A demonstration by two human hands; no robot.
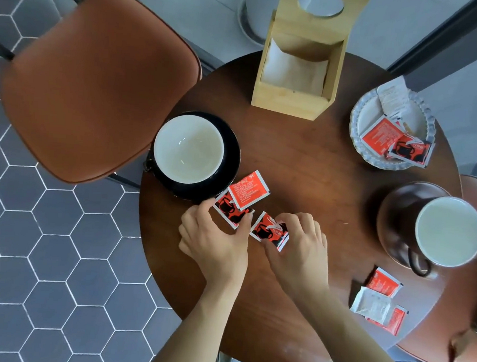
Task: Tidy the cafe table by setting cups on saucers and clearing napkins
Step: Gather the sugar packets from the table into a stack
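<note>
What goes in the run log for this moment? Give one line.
left hand: pinching packets by black saucer | right hand: gripping packet | both cups on saucers | packets remain

Grey hexagon-tile floor [40, 251]; brown leather chair [96, 84] beside round dark wood table [304, 163].

Soft, cool daylight, faint shadows, slight overall blur, strong wide-angle bending at edges.

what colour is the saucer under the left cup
Black saucer, glossy, under the white-lined cup; seen in the head view.
</note>
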